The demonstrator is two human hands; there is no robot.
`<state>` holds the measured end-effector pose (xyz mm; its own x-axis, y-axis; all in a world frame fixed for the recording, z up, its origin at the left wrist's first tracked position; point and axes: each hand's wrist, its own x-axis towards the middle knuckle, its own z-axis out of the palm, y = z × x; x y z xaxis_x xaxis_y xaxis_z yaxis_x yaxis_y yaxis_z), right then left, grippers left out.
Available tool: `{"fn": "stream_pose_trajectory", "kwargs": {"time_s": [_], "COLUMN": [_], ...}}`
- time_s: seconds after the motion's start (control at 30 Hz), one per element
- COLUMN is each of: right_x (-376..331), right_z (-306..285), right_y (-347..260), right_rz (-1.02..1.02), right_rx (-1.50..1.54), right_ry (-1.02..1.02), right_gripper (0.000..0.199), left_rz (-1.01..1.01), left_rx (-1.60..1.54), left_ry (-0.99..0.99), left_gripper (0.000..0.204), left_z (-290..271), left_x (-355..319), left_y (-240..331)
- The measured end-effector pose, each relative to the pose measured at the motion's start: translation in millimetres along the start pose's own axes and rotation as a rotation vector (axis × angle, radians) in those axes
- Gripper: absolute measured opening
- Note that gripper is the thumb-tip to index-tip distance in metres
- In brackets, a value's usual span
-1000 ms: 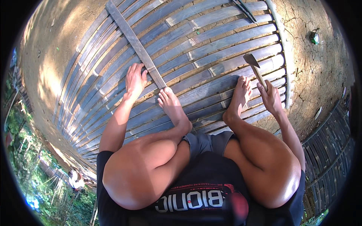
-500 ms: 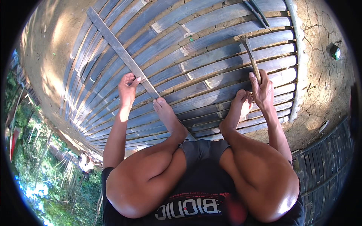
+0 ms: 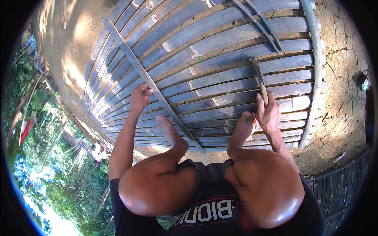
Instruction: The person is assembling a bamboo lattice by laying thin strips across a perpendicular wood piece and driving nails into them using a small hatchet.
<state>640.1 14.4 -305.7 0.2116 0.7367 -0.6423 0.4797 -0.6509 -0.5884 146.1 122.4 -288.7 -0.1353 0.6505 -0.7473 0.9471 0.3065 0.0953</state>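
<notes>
A long, flat bamboo strip (image 3: 136, 63) lies slantwise across the slatted bamboo platform (image 3: 220, 80), running from the far left to near my shorts. Beside its middle, my left hand (image 3: 140, 98) has curled fingers, with thumb and fingertips pinched at the strip's left edge. On the right, my right hand (image 3: 269, 114) grips a narrow tool (image 3: 260, 80) by its wooden handle. The tool's darker, blade-like end points away from me over the slats; its exact kind is unclear. My left bare foot rests just left of the strip, and my right foot is beside my right hand.
Two thin dark sticks (image 3: 262, 25) lie on the slats at the far right. A pole (image 3: 316, 67) borders the platform's right side, with cracked earth (image 3: 340, 51) beyond. A woven bamboo panel (image 3: 334, 196) is at the lower right; greenery (image 3: 75, 188) fills the lower left.
My left foot has come off the strip and now sits to its left, baring the strip's near end. My left hand stays at the strip's edge. The whole view has shifted slightly.
</notes>
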Motion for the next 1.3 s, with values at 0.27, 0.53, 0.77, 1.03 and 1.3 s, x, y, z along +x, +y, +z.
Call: {"fn": "stream_pose_trajectory", "kwargs": {"time_s": [0.27,0.53,0.77,1.03,1.3], "right_x": [-1.2,-6.1,-9.4,-37.0,-48.8], "right_z": [-4.6,0.2,9.3,31.3,104.8], "right_y": [1.0,-1.2,-1.0,-65.9,-180.1], "right_rz": [-0.013,0.01,-0.123,-0.431,-0.727], "right_rx": [0.085,0.015,-0.039,-0.132,-0.372], "right_ry": [0.017,0.094,0.168,0.06,-0.417], "right_gripper": [0.033,0.041,0.049,0.048,0.033], "left_rz": [0.074,0.387,0.349,0.532,0.66], "left_rx": [0.135,0.164,0.153,0.113,0.207], "left_ry": [0.039,0.14,0.281,0.539,0.354], "left_gripper": [0.033,0.032,0.035,0.053,0.076], "left_z": [-24.4,-12.9,12.6,62.8,148.1], "left_x": [-19.8,-26.8,-25.8,-80.5,-137.6], "left_y": [26.2,-1.7,-16.0,-25.6,-20.3]}}
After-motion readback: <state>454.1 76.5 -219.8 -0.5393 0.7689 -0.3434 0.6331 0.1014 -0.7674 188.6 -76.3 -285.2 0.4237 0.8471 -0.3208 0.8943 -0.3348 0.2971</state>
